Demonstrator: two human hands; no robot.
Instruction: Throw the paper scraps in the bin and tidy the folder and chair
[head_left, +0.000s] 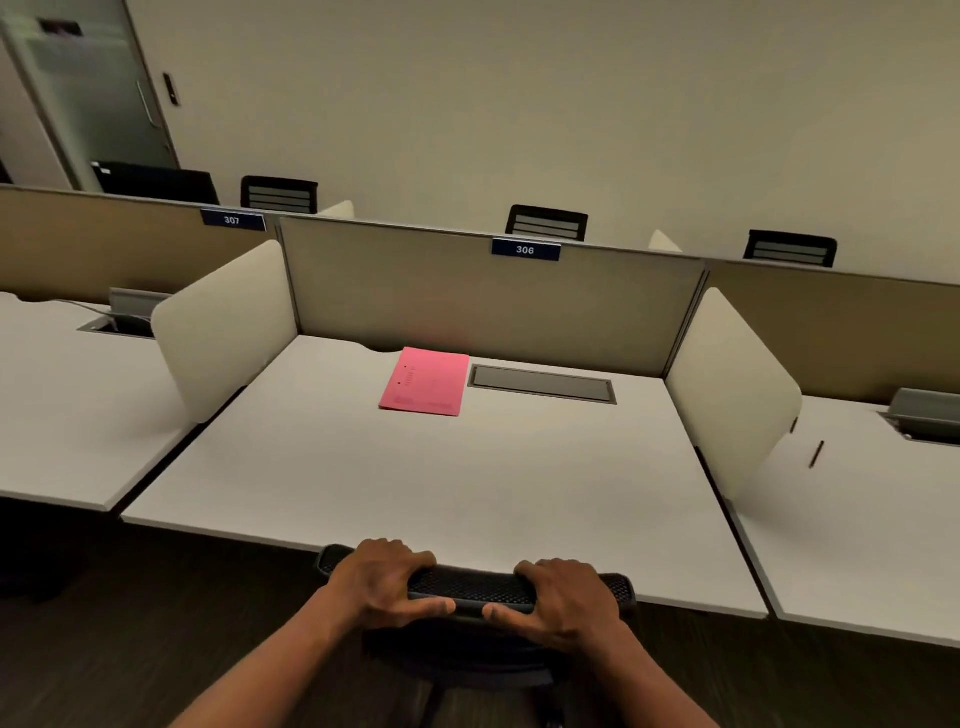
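Note:
A black mesh-backed chair stands against the front edge of the white desk, its seat hidden below. My left hand grips the left part of the chair's top rail, and my right hand grips the right part, thumbs toward me. A pink folder lies flat and closed at the back middle of the desk, close to the rear partition. No paper scraps or bin show in this view.
A grey cable hatch sits flush in the desk right of the folder. White side dividers bound the desk, with a partition labelled 306 behind. Neighbouring desks lie either side; a pencil lies on the right one. Dark floor lies below.

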